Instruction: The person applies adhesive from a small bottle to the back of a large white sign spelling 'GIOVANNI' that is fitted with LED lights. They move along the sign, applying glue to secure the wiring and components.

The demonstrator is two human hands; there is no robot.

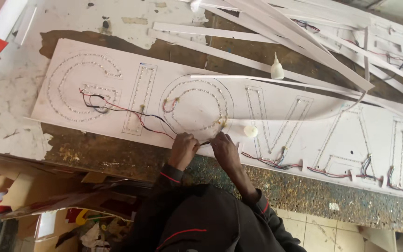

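Note:
A long white sign board [313, 105] lies on the workbench, its large letter outlines filled with rows of small lights. Red and black wires [131, 112] run across it from the first letter to the round one. My left hand [183, 148] and my right hand [225, 148] meet at the board's near edge below the round letter. Both pinch the ends of a thin dark wire [204, 143] stretched between them. My dark sleeves with red piping reach down to the bottom of the view.
A small white glue bottle [276, 68] stands behind the board, and a round white cap [250, 131] lies on it near my right hand. Long white plastic strips [304, 42] cross the back of the worn bench [304, 186]. Cardboard scraps [29, 186] sit below left.

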